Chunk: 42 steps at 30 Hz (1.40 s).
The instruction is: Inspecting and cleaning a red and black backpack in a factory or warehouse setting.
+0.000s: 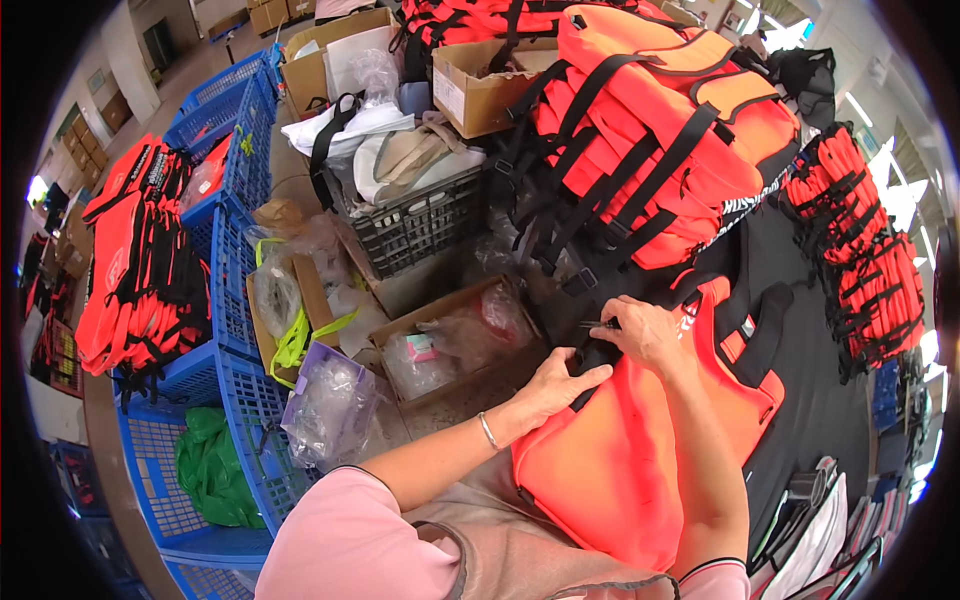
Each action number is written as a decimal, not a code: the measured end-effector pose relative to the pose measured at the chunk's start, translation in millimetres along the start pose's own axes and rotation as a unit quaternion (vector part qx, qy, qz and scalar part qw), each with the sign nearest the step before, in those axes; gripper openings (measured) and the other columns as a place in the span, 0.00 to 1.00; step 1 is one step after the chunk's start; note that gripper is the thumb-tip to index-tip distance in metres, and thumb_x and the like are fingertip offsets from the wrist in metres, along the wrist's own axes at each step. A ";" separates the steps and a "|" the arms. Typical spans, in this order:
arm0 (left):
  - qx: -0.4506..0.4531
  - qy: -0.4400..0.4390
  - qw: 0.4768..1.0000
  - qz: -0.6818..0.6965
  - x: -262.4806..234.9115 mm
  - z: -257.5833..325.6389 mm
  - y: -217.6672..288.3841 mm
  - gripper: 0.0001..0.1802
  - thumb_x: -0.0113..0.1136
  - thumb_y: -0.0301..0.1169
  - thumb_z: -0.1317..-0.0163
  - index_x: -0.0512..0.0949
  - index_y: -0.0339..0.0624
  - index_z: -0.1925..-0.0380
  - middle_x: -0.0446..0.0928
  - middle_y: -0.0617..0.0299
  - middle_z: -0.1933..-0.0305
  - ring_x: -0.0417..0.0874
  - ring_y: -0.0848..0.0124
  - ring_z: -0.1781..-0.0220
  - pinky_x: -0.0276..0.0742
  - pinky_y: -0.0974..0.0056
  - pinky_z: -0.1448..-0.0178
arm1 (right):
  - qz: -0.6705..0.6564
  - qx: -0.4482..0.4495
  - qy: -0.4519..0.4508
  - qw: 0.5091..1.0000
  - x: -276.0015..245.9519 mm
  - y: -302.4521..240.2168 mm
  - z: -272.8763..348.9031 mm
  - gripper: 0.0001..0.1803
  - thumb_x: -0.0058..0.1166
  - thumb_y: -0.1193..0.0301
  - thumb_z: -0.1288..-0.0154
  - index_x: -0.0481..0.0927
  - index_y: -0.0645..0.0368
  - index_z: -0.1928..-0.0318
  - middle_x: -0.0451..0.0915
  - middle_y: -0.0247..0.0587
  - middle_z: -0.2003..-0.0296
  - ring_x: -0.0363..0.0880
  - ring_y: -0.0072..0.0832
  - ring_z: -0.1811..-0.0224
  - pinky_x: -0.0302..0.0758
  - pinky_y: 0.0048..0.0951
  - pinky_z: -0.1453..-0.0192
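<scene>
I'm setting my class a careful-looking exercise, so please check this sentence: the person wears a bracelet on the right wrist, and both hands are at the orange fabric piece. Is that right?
Not quite: the head view shows the bracelet on the left wrist, not the right. The left hand and right hand are indeed both at the orange fabric piece.

Smooth matt orange cloth (610, 460), shiny metal bangle (488, 430), blue plastic crate (255, 412)
</scene>
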<state>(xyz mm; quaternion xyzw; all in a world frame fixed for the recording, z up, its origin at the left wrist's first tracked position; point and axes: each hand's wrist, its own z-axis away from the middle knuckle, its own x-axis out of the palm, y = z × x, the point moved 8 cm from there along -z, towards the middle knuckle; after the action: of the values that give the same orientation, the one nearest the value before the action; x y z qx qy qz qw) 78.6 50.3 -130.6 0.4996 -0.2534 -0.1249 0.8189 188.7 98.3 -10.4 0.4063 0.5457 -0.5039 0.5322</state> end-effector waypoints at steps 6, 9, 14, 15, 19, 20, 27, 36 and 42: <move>0.071 0.019 0.995 0.073 -4.0 10.3 25.2 0.29 0.72 0.24 0.49 0.72 0.32 0.47 0.78 0.58 0.53 0.78 0.71 0.51 0.76 0.66 0.45 | 0.062 -0.037 -0.009 0.997 -35.5 -14.3 5.7 0.18 0.63 0.52 0.41 0.80 0.54 0.66 0.81 0.40 0.67 0.83 0.43 0.63 0.76 0.44 0.65; 0.082 -0.047 0.986 0.140 -3.7 17.6 29.4 0.19 0.68 0.21 0.44 0.77 0.36 0.51 0.80 0.64 0.57 0.79 0.77 0.56 0.76 0.70 0.49 | 0.068 -0.065 -0.053 0.994 -54.3 -27.0 8.1 0.18 0.64 0.54 0.42 0.80 0.55 0.66 0.81 0.40 0.68 0.82 0.42 0.64 0.76 0.43 0.65; 0.053 -0.091 0.980 0.171 4.2 20.4 28.8 0.20 0.69 0.23 0.44 0.77 0.37 0.51 0.79 0.64 0.55 0.79 0.78 0.54 0.76 0.71 0.47 | 0.007 -0.020 -0.134 0.991 -59.6 -19.8 -0.8 0.17 0.65 0.56 0.42 0.83 0.58 0.68 0.80 0.41 0.76 0.80 0.40 0.70 0.73 0.39 0.66; 0.048 -0.093 0.980 0.171 5.7 21.4 30.5 0.20 0.69 0.23 0.44 0.77 0.37 0.51 0.79 0.64 0.55 0.79 0.78 0.54 0.76 0.71 0.47 | -0.022 0.001 -0.161 0.987 -54.8 -15.3 -3.1 0.18 0.65 0.55 0.43 0.83 0.58 0.69 0.78 0.42 0.79 0.79 0.39 0.72 0.72 0.38 0.67; 0.046 -0.133 0.966 0.217 10.3 22.0 34.0 0.25 0.68 0.20 0.46 0.73 0.38 0.47 0.79 0.62 0.51 0.81 0.74 0.52 0.78 0.67 0.43 | -0.187 0.020 -0.178 0.966 -23.4 7.0 -19.2 0.18 0.67 0.56 0.46 0.83 0.60 0.72 0.73 0.35 0.82 0.73 0.24 0.77 0.68 0.31 0.70; 0.029 -0.132 0.961 0.240 10.7 20.4 25.4 0.25 0.67 0.20 0.46 0.73 0.38 0.47 0.80 0.61 0.51 0.81 0.73 0.52 0.78 0.66 0.43 | -0.201 0.040 -0.184 0.961 -14.5 10.9 -20.2 0.17 0.67 0.57 0.48 0.84 0.59 0.73 0.72 0.32 0.82 0.70 0.20 0.77 0.67 0.29 0.70; -0.042 -0.080 0.924 0.372 5.5 11.1 -1.0 0.17 0.60 0.40 0.31 0.80 0.38 0.52 0.82 0.62 0.51 0.83 0.74 0.51 0.78 0.66 0.44 | -0.137 -0.016 0.076 0.988 -5.0 -2.5 -4.3 0.16 0.70 0.61 0.49 0.81 0.56 0.64 0.80 0.39 0.62 0.81 0.34 0.59 0.75 0.32 0.55; 0.022 -0.033 0.949 0.314 -6.4 -6.9 -9.4 0.12 0.59 0.37 0.30 0.83 0.40 0.67 0.79 0.72 0.68 0.76 0.83 0.67 0.72 0.73 0.60 | -0.161 -0.031 0.248 0.955 3.5 -47.0 70.4 0.18 0.64 0.79 0.54 0.82 0.53 0.58 0.81 0.34 0.58 0.82 0.37 0.60 0.79 0.34 0.60; 0.086 0.082 0.962 0.247 -19.9 -1.0 -15.4 0.13 0.59 0.36 0.30 0.82 0.41 0.72 0.75 0.76 0.71 0.70 0.85 0.66 0.66 0.74 0.58 | -0.138 -0.021 0.210 0.968 18.6 -46.3 80.9 0.17 0.65 0.81 0.50 0.84 0.55 0.58 0.83 0.37 0.59 0.84 0.37 0.59 0.81 0.32 0.58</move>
<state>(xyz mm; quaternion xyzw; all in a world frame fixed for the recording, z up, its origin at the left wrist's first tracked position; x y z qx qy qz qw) 63.2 52.9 -150.3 0.4987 -0.3108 0.1452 0.7960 155.3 9.6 -17.4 0.4127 0.7066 -0.4644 0.3388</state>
